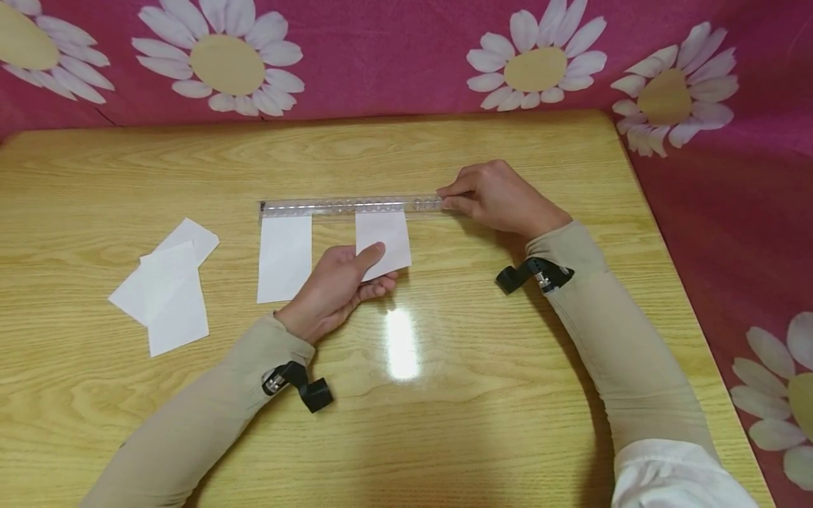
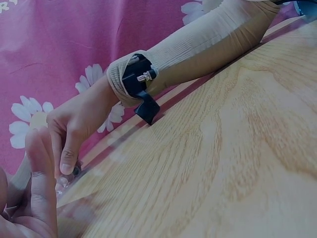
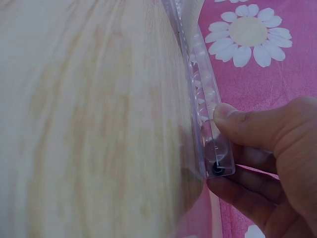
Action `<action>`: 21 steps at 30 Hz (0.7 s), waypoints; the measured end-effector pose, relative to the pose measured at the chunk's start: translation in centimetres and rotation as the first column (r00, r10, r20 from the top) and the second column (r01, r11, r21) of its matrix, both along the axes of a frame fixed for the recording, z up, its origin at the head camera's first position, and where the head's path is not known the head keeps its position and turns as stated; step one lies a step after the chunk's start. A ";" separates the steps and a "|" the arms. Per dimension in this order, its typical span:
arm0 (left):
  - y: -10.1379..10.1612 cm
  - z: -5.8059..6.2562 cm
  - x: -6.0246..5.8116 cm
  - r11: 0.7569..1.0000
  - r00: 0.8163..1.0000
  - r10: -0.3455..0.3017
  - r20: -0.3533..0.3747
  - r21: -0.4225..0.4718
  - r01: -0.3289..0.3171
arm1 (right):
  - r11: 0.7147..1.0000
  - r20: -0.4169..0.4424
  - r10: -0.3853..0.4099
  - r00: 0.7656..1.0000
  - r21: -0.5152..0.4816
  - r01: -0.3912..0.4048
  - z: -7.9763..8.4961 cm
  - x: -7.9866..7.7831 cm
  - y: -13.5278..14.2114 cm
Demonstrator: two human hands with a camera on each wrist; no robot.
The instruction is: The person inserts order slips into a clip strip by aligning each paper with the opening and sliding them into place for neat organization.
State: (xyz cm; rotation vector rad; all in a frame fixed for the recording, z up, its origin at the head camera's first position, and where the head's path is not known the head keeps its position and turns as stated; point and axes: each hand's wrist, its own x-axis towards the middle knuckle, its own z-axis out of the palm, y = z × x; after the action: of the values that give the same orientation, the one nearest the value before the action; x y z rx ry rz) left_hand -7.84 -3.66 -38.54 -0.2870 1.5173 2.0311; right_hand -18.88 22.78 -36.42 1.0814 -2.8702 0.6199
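A clear plastic ticket rail [image 1: 336, 206], with round bead-like shapes along it, lies across the table. My right hand [image 1: 498, 197] pinches its right end; the right wrist view shows the thumb on the rail [image 3: 210, 119] near a dark round piece at the tip. My left hand [image 1: 346, 282] grips a white paper slip [image 1: 389, 243], thumb on top and fingers beneath, with the slip's top edge at the rail. Further left, another white slip [image 1: 284, 250] has its top edge at the rail. The left wrist view shows part of the left hand [image 2: 34, 193] but not its slip.
Several loose white slips [image 1: 171, 289] overlap on the wooden table [image 1: 483, 395] at the left. A pink flowered cloth [image 1: 381, 56] hangs behind and along the right side. Black straps [image 1: 314, 395] dangle from both sleeves.
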 end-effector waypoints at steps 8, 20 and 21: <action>-0.2 0.1 0.0 1.000 1.000 0.003 -0.005 -0.017 -0.003 | 1.000 0.002 -0.003 1.000 0.007 0.003 0.1 0.0 0.0; -0.6 0.0 0.0 1.000 1.000 0.022 -0.002 -0.019 -0.022 | 1.000 0.018 -0.013 1.000 0.009 0.013 0.2 0.0 -0.1; -0.7 0.0 0.0 1.000 1.000 0.023 -0.002 -0.019 -0.023 | 1.000 0.018 -0.013 1.000 0.009 0.012 0.2 0.0 -0.1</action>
State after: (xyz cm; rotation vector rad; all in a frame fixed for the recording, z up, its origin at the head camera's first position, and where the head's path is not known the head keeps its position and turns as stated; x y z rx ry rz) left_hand -7.83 -4.32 -38.54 -0.3116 1.5421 2.0365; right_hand -18.88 22.69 -36.25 1.0636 -2.8957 0.6200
